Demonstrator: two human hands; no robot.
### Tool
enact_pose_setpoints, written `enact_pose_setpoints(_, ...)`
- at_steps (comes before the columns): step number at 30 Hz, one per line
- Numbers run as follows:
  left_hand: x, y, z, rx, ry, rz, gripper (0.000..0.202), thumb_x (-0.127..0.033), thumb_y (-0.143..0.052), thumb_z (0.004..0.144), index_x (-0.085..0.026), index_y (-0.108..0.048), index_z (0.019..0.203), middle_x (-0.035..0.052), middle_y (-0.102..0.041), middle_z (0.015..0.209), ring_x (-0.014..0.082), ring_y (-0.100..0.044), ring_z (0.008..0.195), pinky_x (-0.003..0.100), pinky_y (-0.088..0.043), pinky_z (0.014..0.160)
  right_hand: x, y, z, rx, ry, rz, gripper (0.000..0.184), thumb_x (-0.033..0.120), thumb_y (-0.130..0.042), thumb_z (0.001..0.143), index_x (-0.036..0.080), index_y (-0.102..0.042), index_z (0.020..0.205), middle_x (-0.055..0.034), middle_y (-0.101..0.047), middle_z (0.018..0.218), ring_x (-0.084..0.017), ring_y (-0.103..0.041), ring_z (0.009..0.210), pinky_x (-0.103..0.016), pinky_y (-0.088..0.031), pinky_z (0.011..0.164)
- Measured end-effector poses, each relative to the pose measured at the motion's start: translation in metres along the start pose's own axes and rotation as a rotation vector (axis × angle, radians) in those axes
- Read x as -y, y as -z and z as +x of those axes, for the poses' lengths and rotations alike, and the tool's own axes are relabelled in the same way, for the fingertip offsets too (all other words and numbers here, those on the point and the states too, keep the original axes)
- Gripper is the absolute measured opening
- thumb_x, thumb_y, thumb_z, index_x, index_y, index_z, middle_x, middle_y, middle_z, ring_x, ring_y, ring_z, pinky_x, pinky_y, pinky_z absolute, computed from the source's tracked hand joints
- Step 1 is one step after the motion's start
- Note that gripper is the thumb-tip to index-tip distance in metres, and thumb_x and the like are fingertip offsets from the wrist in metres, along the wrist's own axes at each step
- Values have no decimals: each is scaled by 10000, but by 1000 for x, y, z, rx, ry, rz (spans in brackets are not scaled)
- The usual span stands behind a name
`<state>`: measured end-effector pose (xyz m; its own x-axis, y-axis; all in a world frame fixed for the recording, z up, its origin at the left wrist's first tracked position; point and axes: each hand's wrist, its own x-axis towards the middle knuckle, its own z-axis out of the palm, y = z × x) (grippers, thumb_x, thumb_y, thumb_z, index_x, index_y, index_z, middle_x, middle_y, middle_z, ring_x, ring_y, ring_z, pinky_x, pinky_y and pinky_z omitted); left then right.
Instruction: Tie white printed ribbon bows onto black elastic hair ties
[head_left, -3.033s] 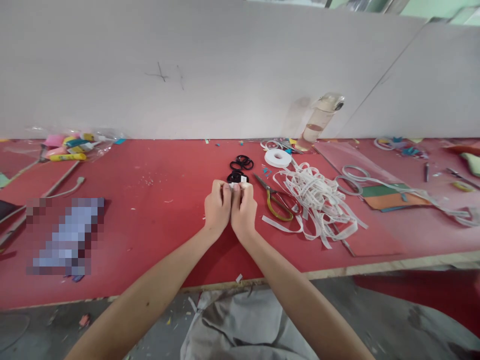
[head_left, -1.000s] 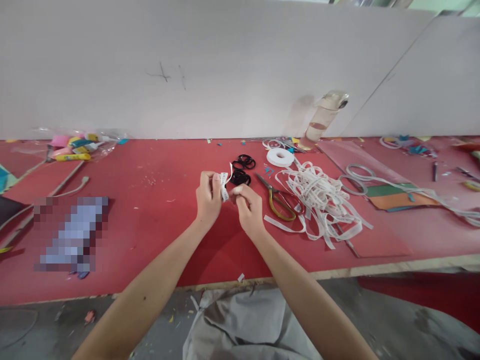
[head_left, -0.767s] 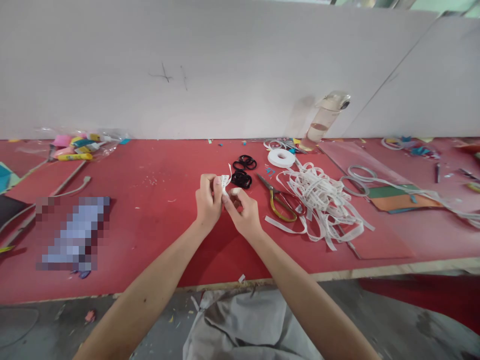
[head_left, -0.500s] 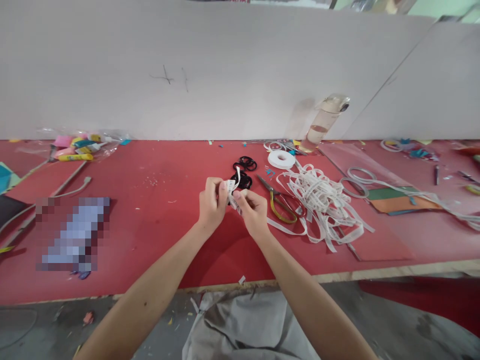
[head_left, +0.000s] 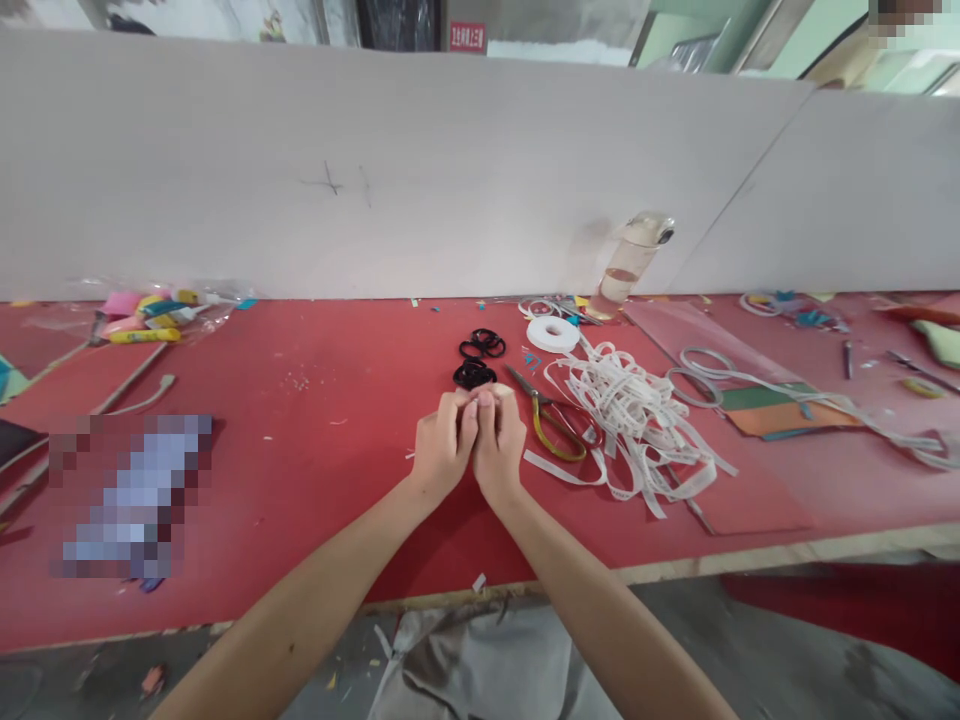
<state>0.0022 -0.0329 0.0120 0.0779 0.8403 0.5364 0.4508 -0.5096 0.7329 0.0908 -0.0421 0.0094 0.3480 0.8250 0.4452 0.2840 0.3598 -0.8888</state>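
Note:
My left hand (head_left: 444,440) and my right hand (head_left: 498,440) are pressed together above the table, thumbs side by side and fingers curled. The printed white ribbon they pinched a moment ago is almost wholly covered by the fingers; a small white tip shows left of my left hand. Just beyond the fingertips lie black hair ties (head_left: 475,374), with more black loops behind them. Scissors (head_left: 556,425) with yellow-and-red handles rest right of my right hand. A tangled heap of white printed ribbon (head_left: 626,400) lies farther right, one strip reaching toward my right wrist.
A white ribbon roll (head_left: 553,334) and a clear bottle (head_left: 628,270) stand behind the scissors. Cables (head_left: 705,370) and coloured sheets (head_left: 787,408) lie right. At left are a blurred-out object (head_left: 142,495) and a plastic bag of colourful items (head_left: 154,312). A white partition (head_left: 450,180) closes the back.
My hands have drawn together, and the ribbon that showed between them is now mostly hidden. The camera view has tilted up slightly.

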Motion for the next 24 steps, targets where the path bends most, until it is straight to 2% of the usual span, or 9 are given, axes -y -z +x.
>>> enact_pose_setpoints(5,-5,1,-3,-11,80,-36,198,-375,-408,958,-216,-471,859,-32,-558,616,118,-524,510,222,-347,517,1,1,-1,-6,-61,18,320,472,-429,962,199,-488,806,50,-491,604,-92,-427,516,-211,-346,513)
enact_pose_setpoints(12,-9,-4,-4,-79,215,-217,255,-417,-380,972,-220,-444,822,-47,-493,607,105,-475,508,209,-365,502,10,-5,0,-58,-115,112,351,482,-405,969,206,-452,758,51,-472,607,-92,-419,526,-205,-357,512)
enact_pose_setpoints(15,-10,-9,0,-50,272,-240,268,-425,-389,967,-219,-449,805,-51,-480,593,106,-468,504,207,-353,493,4,-4,2,-66,-107,81,328,476,-425,961,205,-472,783,45,-499,630,-99,-439,545,-210,-371,533)
enact_pose_setpoints(20,-18,-15,9,13,299,-172,268,-451,-416,960,-219,-488,846,-25,-593,676,129,-575,595,217,-383,554,-2,0,6,-106,-97,-4,299,458,-428,962,203,-499,823,23,-554,694,-117,-499,617,-218,-390,578)
enact_pose_setpoints(24,-19,-15,7,-17,273,-214,281,-465,-416,962,-215,-491,859,-18,-602,698,122,-576,613,215,-396,567,3,0,6,-119,-101,31,328,468,-424,963,200,-493,786,25,-531,684,-110,-465,603,-219,-386,579)
